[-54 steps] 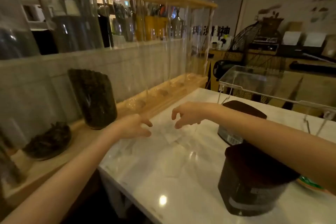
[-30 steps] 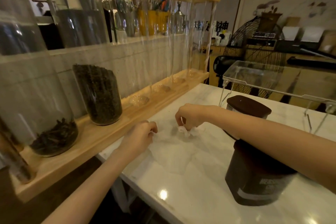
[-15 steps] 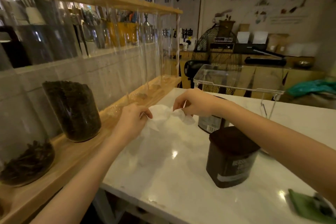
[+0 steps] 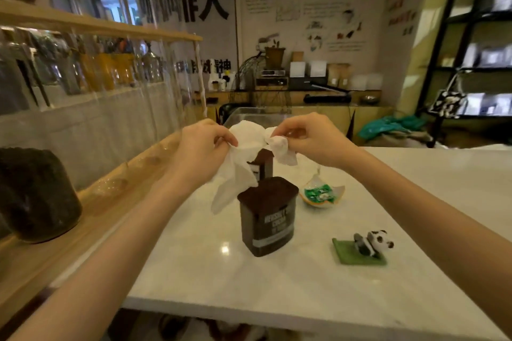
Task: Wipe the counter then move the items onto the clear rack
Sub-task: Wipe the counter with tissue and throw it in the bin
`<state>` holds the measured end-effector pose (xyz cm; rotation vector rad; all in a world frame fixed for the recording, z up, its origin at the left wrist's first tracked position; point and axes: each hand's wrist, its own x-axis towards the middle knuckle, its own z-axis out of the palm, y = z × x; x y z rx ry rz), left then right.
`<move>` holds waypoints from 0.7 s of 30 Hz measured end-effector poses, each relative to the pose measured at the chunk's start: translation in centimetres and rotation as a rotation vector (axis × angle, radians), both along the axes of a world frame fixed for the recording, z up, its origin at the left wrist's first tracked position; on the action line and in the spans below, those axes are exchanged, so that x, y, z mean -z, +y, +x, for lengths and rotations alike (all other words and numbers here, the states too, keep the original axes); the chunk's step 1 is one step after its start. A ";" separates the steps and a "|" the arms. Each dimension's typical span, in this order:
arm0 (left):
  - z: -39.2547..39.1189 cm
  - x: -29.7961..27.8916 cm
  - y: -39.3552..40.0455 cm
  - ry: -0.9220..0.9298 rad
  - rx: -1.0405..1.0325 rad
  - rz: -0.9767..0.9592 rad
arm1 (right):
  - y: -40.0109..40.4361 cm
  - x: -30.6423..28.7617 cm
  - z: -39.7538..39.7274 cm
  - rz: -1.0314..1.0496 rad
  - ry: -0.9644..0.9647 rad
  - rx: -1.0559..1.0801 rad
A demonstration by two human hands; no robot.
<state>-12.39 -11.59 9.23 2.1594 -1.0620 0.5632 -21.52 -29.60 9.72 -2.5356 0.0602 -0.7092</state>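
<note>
Both hands hold a white tissue point(image 4: 243, 158) up in the air above the white marble counter point(image 4: 277, 279). My left hand point(image 4: 203, 144) pinches its left part and my right hand point(image 4: 310, 137) pinches its right end. Under the tissue stands a brown cocoa tin point(image 4: 267, 216), with a second brown tin point(image 4: 263, 165) behind it, partly hidden by the tissue. A small dish of green candy point(image 4: 321, 194) and a panda figure on a green mat point(image 4: 365, 248) lie to the right. The clear rack point(image 4: 249, 115) shows behind my hands, mostly hidden.
A long wooden shelf point(image 4: 91, 202) with tall glass tubes runs along the counter's left side; a dark jar of beans point(image 4: 36, 194) stands on it. A black shelving unit point(image 4: 471, 50) is at the far right, and a back counter with boxes at the wall.
Both hands took the tissue off the counter and raised it into the air. The view swung right, showing the candy dish and the panda figure.
</note>
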 end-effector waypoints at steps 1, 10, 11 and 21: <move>-1.3 -0.1 -0.8 -0.001 0.031 -0.009 | -0.5 0.0 -1.5 0.013 -0.002 0.016; -14.8 2.9 -6.6 0.122 0.290 -0.007 | -3.3 3.6 -17.5 0.142 0.044 0.174; -16.4 3.7 -7.0 0.144 0.314 0.008 | -3.3 4.4 -19.3 0.155 0.060 0.188; -29.6 14.2 -8.6 0.401 0.482 0.249 | -3.2 15.9 -34.2 0.437 0.212 0.245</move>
